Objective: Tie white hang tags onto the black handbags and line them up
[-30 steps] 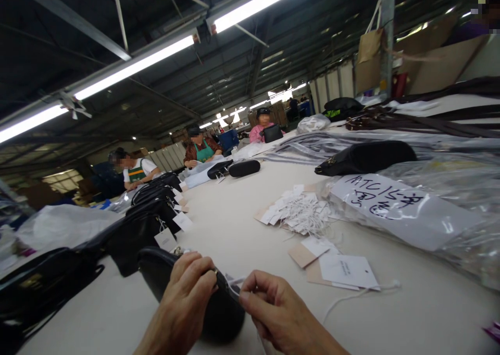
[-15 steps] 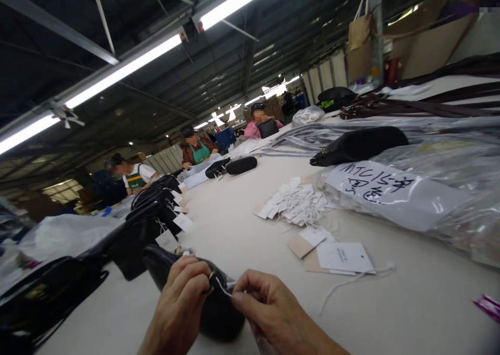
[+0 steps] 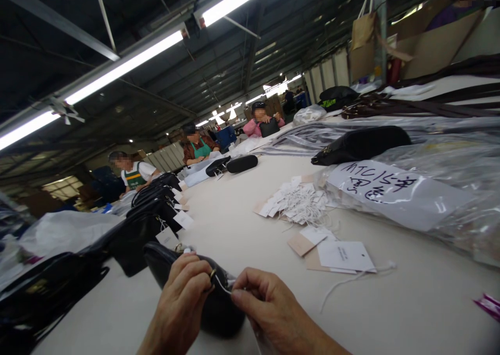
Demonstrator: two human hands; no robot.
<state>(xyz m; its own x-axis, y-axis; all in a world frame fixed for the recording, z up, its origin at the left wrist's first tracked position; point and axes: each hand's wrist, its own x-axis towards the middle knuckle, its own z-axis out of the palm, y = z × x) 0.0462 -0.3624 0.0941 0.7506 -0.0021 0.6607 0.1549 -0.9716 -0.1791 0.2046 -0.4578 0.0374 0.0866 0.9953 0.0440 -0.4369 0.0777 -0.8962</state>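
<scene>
A black bag (image 3: 222,311) rests on the pale table beneath both hands. My left hand (image 3: 183,292) is closed at the bag's top, fingers bent by a small gold-coloured ring; what its fingertips grip is partly hidden. Between thumb and forefinger, my right hand (image 3: 269,303) pinches a white string (image 3: 223,287) that runs from the ring. Just to the right of that hand lie white and beige hang tags (image 3: 346,256), one with a loose string. Beyond them is a heap of tags (image 3: 297,201) with tangled strings.
Several black bags (image 3: 154,214) with white tags line the table's left side. A clear plastic bag (image 3: 398,191) with handwriting lies at right, a black pouch (image 3: 365,142) on it. Two more black pouches (image 3: 242,163) lie farther back. Co-workers (image 3: 135,175) sit along the far left.
My hands stay in nearly the same place, with the string still pinched. The view has shifted slightly. In the background, the co-workers have moved their heads and arms a little.
</scene>
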